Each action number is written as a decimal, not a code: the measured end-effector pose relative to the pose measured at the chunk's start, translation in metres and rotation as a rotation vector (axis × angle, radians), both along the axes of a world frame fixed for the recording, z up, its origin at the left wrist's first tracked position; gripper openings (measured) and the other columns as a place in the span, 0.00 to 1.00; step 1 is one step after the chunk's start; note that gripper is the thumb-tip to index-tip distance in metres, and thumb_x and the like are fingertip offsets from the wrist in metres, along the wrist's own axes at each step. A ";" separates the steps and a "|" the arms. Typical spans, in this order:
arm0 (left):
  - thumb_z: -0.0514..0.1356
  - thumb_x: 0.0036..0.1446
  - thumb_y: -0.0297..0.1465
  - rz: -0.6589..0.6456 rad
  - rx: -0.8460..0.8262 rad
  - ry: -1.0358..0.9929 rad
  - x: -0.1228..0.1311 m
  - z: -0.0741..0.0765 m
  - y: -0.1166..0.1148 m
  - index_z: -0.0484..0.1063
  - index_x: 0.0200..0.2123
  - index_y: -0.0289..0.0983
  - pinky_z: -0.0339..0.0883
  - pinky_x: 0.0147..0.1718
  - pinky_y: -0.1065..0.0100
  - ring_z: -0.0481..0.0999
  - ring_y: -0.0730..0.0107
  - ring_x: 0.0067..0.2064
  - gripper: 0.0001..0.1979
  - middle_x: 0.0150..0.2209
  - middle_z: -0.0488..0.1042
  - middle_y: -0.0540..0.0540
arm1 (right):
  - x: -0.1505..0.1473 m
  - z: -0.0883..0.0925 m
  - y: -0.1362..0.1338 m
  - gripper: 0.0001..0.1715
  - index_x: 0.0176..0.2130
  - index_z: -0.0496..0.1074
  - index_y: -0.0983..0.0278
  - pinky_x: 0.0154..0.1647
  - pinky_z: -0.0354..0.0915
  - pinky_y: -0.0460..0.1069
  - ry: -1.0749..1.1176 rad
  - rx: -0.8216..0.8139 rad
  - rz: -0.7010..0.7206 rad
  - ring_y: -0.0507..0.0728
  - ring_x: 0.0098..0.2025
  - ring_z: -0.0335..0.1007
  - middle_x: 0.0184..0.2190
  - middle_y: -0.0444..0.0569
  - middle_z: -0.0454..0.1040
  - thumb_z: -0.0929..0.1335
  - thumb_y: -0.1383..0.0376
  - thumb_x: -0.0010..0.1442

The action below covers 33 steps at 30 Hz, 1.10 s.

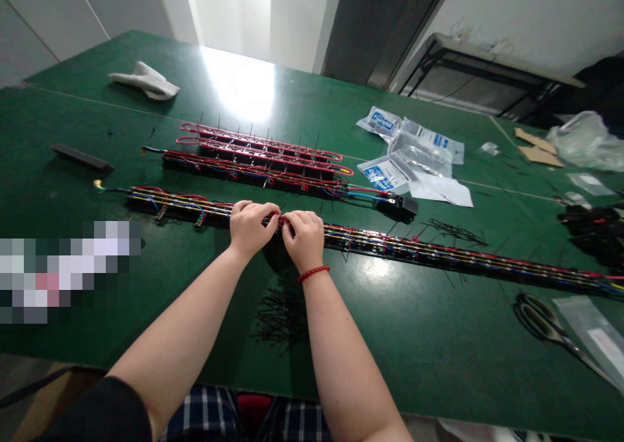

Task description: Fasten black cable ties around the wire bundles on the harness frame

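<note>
A long black strip (429,253) carrying a wire harness (370,235) of red, yellow and blue wires runs across the green table. My left hand (251,229) is closed, its thumb and fingers pinched on the harness left of the middle. Close beside it, my right hand (305,237), with a red bracelet at the wrist, pinches the same wires. The fingertips nearly meet, and whatever small piece lies between them is hidden. Thin black cable ties stick out along the strip. Between my forearms lies a pile of loose black cable ties (279,317).
Behind are shorter wired strips (253,169) with looped red wires (263,144). Plastic packets (385,172) lie back right, scissors (541,322) front right. A white glove-like cloth (146,81) and a dark bar (82,158) rest on the left. More cable ties (455,232) lie behind the strip.
</note>
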<state>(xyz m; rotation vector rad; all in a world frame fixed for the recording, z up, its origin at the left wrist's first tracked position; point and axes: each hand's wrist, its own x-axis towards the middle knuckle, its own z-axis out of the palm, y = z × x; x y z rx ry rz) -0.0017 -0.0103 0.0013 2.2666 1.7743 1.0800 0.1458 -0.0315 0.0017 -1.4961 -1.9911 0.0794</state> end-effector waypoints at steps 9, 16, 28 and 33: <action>0.58 0.59 0.33 -0.024 -0.029 0.015 0.001 0.002 -0.001 0.79 0.34 0.46 0.56 0.54 0.55 0.80 0.63 0.40 0.08 0.35 0.83 0.53 | -0.001 0.000 0.000 0.10 0.42 0.76 0.60 0.48 0.57 0.54 -0.009 -0.005 -0.006 0.59 0.46 0.67 0.42 0.49 0.79 0.65 0.65 0.65; 0.60 0.58 0.34 -0.007 -0.048 0.022 0.001 0.004 -0.001 0.78 0.34 0.46 0.56 0.53 0.56 0.79 0.62 0.40 0.06 0.34 0.83 0.52 | -0.001 0.000 0.001 0.10 0.41 0.75 0.60 0.49 0.57 0.54 -0.021 -0.002 -0.008 0.59 0.46 0.67 0.42 0.49 0.79 0.64 0.64 0.66; 0.58 0.57 0.30 0.018 -0.005 -0.016 -0.002 0.000 0.000 0.75 0.37 0.42 0.59 0.51 0.60 0.78 0.63 0.39 0.06 0.35 0.81 0.50 | 0.022 0.007 -0.013 0.07 0.39 0.73 0.61 0.51 0.62 0.54 0.132 0.018 -0.036 0.59 0.45 0.69 0.39 0.50 0.77 0.65 0.67 0.63; 0.56 0.56 0.27 0.006 0.016 -0.025 -0.007 -0.003 -0.001 0.73 0.36 0.41 0.62 0.47 0.61 0.77 0.61 0.40 0.07 0.36 0.79 0.49 | 0.028 0.001 -0.019 0.06 0.39 0.73 0.61 0.52 0.63 0.54 0.143 0.033 -0.025 0.59 0.46 0.68 0.40 0.50 0.76 0.66 0.68 0.61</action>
